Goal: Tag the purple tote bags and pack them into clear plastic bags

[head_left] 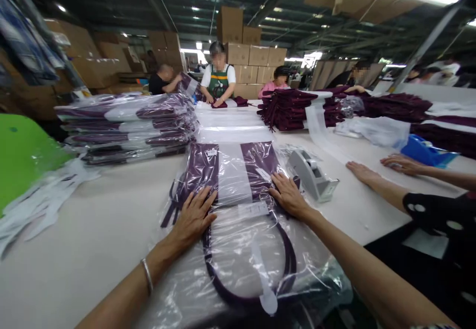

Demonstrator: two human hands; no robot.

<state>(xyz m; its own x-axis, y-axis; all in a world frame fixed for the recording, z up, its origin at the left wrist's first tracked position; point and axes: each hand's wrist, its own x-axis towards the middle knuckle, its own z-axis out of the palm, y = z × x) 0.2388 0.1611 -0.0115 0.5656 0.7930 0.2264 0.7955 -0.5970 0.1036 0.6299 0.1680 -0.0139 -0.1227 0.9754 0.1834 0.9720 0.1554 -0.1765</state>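
In front of me a folded purple garment lies flat inside a clear plastic bag. A white paper band runs down its middle, and a dark purple strap loops toward me under the plastic. My left hand rests on the garment's lower left part, fingers stretched out. On the lower right part lies my right hand, also flat with its fingers out. A white tag shows between the hands. Right of my right hand stands a grey tape dispenser.
A stack of bagged purple garments stands at the left, near a green panel. Maroon garments are piled at the back right. At my right, a co-worker's hands rest on white paper near a blue tape dispenser.
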